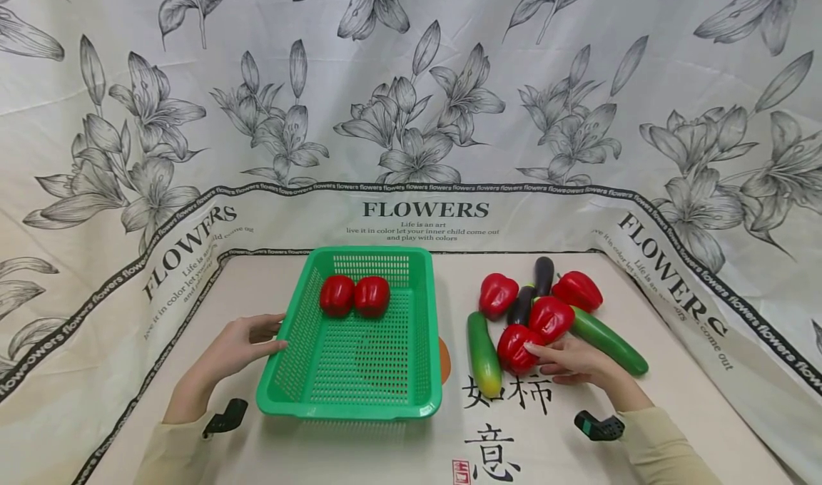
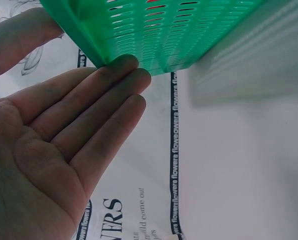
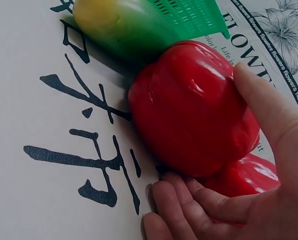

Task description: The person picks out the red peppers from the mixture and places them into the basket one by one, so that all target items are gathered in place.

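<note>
Right hand (image 1: 574, 361) holds a red pepper (image 1: 514, 351) at the near edge of the vegetable group, right of the green basket (image 1: 353, 409). Thumb on one side, fingers curled in at the other, close to the bench (image 1: 359, 456).

Left hand (image 1: 242, 342) at the basket's left side: thumb at the rim, fingers fairly straight, tips against the outer wall. A light touch, not a fist.

Handling, as I judge it: skin looks glossy and smooth, so the grip wants to go round the fullest part, fingertips low, pressure even, no squeezing at a sloping shoulder where it could slip out. Neighbours are tight. A green-yellow squash (image 1: 481, 349) lies just beside on the left and a rear pepper (image 1: 554, 317) sits close behind; a straight lift should disturb them less than a drag. Left hand best used to steady the rim without tilting it, since the paired peppers (image 1: 354, 297) inside, near the far end, could roll.

Pointing: held pepper is blocky, nearly as wide as long. Stem end not visible to me, so its direction and long axis cannot be read with confidence. Basket's long axis runs away from the person. Squash lies much the same way, leaning slightly, yellow end toward the person.
</note>
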`<state>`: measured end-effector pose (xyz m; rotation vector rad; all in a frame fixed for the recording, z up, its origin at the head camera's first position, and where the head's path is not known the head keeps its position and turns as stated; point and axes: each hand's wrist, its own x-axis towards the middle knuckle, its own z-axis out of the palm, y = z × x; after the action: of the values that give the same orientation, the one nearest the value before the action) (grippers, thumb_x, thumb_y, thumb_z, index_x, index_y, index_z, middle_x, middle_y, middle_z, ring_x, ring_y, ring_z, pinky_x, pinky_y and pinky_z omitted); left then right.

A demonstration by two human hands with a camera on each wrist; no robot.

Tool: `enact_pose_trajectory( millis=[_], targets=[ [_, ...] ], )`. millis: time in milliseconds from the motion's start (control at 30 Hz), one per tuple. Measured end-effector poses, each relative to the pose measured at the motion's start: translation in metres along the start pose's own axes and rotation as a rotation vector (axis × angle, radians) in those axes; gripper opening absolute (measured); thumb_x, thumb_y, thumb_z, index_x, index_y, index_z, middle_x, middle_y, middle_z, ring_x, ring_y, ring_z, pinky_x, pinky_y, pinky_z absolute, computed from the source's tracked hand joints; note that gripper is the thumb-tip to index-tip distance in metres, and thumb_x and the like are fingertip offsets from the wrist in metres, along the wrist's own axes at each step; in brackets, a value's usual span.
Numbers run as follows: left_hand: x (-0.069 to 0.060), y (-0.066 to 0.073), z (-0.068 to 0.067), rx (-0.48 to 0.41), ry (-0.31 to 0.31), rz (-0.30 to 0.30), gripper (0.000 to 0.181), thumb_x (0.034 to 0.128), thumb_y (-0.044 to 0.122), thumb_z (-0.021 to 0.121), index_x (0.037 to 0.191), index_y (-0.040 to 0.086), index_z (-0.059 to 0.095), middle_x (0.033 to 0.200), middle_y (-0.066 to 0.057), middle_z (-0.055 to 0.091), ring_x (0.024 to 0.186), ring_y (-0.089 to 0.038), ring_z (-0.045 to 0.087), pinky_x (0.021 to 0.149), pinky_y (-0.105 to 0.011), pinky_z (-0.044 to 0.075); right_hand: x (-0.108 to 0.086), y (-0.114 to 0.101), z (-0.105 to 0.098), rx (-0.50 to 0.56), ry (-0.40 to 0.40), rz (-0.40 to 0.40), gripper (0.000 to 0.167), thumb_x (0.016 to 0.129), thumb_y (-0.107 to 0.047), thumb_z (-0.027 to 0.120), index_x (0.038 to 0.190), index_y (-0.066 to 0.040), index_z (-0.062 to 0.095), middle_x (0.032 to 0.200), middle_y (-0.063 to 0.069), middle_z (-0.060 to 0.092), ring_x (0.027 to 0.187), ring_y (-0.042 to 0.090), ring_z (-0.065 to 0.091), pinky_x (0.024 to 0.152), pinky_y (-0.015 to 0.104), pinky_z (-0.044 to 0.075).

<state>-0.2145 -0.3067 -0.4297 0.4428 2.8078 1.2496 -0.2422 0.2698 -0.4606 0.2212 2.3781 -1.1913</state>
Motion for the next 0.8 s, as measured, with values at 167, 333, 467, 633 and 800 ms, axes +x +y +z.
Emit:
enact_pose_trajectory(
  millis=[167, 333, 467, 633, 800],
  targets=[
    [0.000, 0.000, 0.000, 0.001, 0.000, -0.003, 0.058, 0.0858, 0.031, 0.070, 0.132, 0.000, 0.053, 0.124, -0.021, 0.061, 0.111, -0.038, 0.061, 0.087, -0.046, 0.055, 0.005, 0.004, 0.000, 0.058, -0.019, 0.004, 0.088, 0.079, -0.059, 0.066, 0.129, 0.010, 0.043, 0.112, 0.021, 0.064, 0.092, 0.027, 0.065, 0.080, 0.037, 0.058],
    [0.000, 0.000, 0.000, 0.004, 0.002, -0.003, 0.058, 0.0854, 0.031, 0.070, 0.132, 0.000, 0.053, 0.123, -0.021, 0.062, 0.110, -0.038, 0.062, 0.086, -0.045, 0.056, 0.011, 0.009, 0.000, 0.134, -0.007, 0.032, 0.093, 0.076, -0.057, 0.070, 0.134, 0.007, 0.033, 0.115, 0.022, 0.060, 0.096, 0.029, 0.064, 0.081, 0.039, 0.057],
    [0.000, -0.001, 0.000, 0.005, 0.005, -0.006, 0.058, 0.0852, 0.031, 0.071, 0.132, 0.000, 0.053, 0.122, -0.021, 0.062, 0.109, -0.038, 0.062, 0.085, -0.046, 0.056, 0.008, 0.006, 0.001, 0.164, -0.030, 0.021, 0.095, 0.078, -0.053, 0.070, 0.135, 0.008, 0.026, 0.116, 0.024, 0.057, 0.101, 0.033, 0.061, 0.084, 0.040, 0.057],
    [0.000, -0.001, 0.000, 0.002, 0.003, -0.006, 0.058, 0.0855, 0.031, 0.070, 0.132, 0.000, 0.053, 0.122, -0.020, 0.062, 0.109, -0.037, 0.062, 0.085, -0.044, 0.056, 0.006, 0.002, 0.000, 0.219, -0.020, 0.047, 0.089, 0.075, -0.051, 0.073, 0.132, 0.003, 0.032, 0.112, 0.018, 0.059, 0.098, 0.028, 0.060, 0.081, 0.035, 0.057],
    [0.000, 0.001, -0.002, -0.005, -0.005, 0.004, 0.058, 0.0858, 0.031, 0.070, 0.132, 0.000, 0.053, 0.123, -0.020, 0.062, 0.110, -0.038, 0.062, 0.085, -0.045, 0.056, 0.001, -0.001, 0.000, 0.215, -0.037, 0.028, 0.087, 0.080, -0.048, 0.070, 0.135, 0.006, 0.030, 0.114, 0.020, 0.061, 0.097, 0.027, 0.062, 0.084, 0.038, 0.057]
  ],
)
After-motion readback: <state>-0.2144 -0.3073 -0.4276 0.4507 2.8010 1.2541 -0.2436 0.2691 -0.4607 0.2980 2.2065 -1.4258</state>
